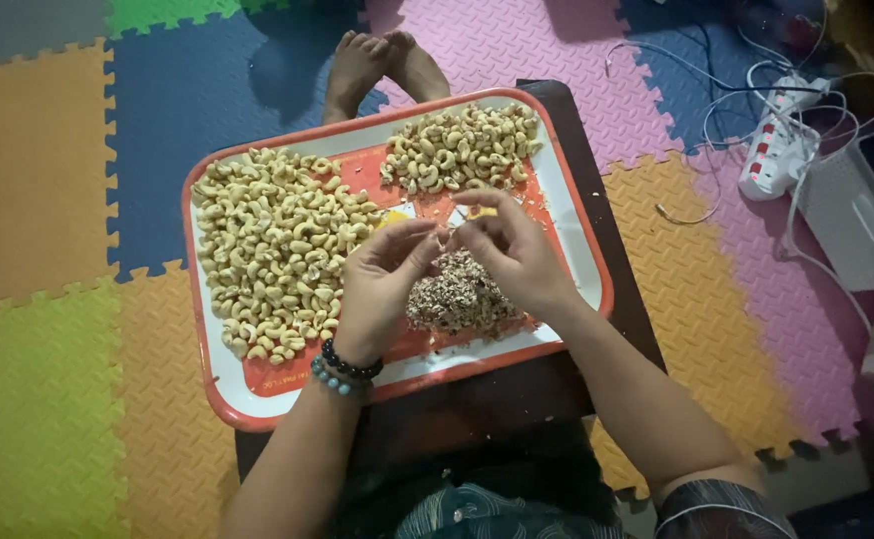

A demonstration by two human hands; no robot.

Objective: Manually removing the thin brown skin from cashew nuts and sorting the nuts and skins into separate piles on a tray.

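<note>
Left hand (382, 284), right hand (512, 250) pinch one cashew (444, 238) mid-tray (582, 250); nut piles crowd rims.

I count one tray (219, 384), two cashew piles (272, 250) (462, 148), one heap of skins (460, 294), and two bead bracelets (345, 367).

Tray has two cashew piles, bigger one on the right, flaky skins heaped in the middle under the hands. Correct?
Not quite: the head view shows the bigger cashew pile on the left of the tray; the smaller pile lies at the far right. The rest holds: the heap of skins sits in the middle, under the left hand and right hand.
</note>
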